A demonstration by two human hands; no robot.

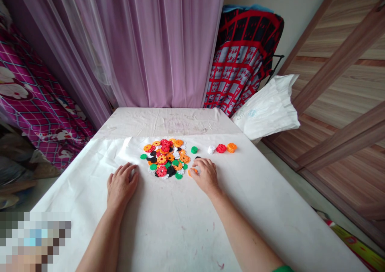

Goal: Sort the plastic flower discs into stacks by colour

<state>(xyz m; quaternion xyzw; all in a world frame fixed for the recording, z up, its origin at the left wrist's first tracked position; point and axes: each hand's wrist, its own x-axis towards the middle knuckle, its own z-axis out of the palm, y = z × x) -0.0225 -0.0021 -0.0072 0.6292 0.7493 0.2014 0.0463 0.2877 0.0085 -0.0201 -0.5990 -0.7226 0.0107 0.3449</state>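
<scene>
We observe the hands at the white-covered worktop [171, 224], on either side of a mixed pile of slotted discs [167, 158] in red, orange, green, black and white. Left hand [122, 186]: palm down just left of the pile, fingers loosely bent and close together, no item seen in it. Right hand [206, 176]: to the pile's right, fingers curled over an orange piece [189, 172]; we cannot tell whether it is gripped. A black piece [197, 157] shows by its fingertips. Beyond, we note green [194, 150], white [211, 150], red [221, 148] and orange pieces [232, 148], the last three close together.
</scene>
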